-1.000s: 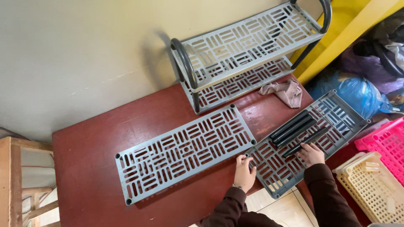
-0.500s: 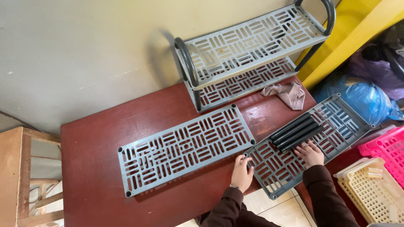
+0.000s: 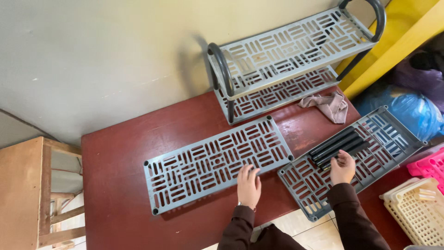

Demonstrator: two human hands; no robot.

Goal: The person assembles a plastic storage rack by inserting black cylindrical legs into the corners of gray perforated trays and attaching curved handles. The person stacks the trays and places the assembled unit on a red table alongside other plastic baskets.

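Head view: left hand [image 3: 249, 186] has moved off the right-hand panel and now lies flat, fingers spread, on the slotted grey shelf panel [image 3: 217, 163] at centre frame, while the right hand [image 3: 342, 167] stays, fingers curled, at the black tubes [image 3: 337, 147], about four, on a second panel [image 3: 356, 159]. Two loose panels share the red surface [image 3: 115, 185]; one assembled two-tier rack [image 3: 289, 58] stands upper right beside one crumpled cloth [image 3: 329, 104].
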